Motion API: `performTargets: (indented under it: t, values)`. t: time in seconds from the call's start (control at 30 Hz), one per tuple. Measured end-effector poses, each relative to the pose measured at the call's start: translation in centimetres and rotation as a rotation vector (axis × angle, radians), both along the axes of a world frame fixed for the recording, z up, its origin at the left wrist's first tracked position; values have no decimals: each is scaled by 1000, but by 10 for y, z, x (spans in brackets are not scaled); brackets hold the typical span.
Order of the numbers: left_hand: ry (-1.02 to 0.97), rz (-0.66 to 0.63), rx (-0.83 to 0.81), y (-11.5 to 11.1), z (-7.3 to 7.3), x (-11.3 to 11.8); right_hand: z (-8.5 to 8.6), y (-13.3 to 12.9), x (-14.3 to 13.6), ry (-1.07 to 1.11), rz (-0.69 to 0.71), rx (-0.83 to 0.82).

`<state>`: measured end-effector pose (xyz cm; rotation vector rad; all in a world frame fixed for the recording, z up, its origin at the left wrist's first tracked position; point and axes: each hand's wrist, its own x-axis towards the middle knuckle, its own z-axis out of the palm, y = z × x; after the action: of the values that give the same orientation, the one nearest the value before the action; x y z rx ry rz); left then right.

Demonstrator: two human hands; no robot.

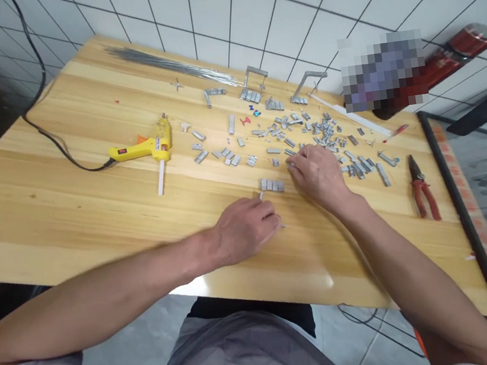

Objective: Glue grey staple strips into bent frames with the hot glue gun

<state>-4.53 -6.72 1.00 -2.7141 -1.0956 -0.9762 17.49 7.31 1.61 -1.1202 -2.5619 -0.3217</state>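
Near the front of the wooden table [109, 224], my left hand [247, 230] is closed with its fingers curled. A small pale tip shows at its fingertips, but what it belongs to is mostly hidden. Just beyond it lies a short row of grey metal pieces [272, 185] set side by side. My right hand [316, 174] pinches at the edge of the scattered grey metal pieces [326, 129]; a small grey piece [291, 164] shows at its fingertips. Bent staple-like pieces and short strips lie around and beyond both hands.
A yellow glue gun [160, 142] with a white glue stick lies left, its black cord running off the table. Thin metal wires [174, 66] and L-shaped metal assemblies [253, 85] are at the back. Red-handled pliers [424, 191], a red flask [456, 59] and a black-framed panel [462, 207] are right.
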Motion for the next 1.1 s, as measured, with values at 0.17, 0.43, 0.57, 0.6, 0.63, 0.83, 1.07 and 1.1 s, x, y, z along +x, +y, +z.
performTargets:
  t: [0.17,0.43,0.57,0.6,0.63,0.83,1.07,1.1]
  values:
    - [-69,0,-93,2,-4,-1,7,-7,4,104,27,-146]
    - [-613,13,-593,7,15,-8,33,-90,-8,707,149,-510]
    - [-755,-65,-802,6,22,-9,24,-112,-21,775,219,-452]
    - [-764,-65,-809,5,21,-8,23,-114,-23,771,223,-416]
    - [-764,-54,-801,5,21,-8,21,-115,-24,762,225,-387]
    - [-674,-6,-432,5,12,-6,24,-114,-21,829,195,-534]
    - [-549,-29,-196,8,6,-7,26,-107,-19,761,221,-559]
    - [-563,-30,-199,8,5,-7,25,-107,-19,762,220,-545]
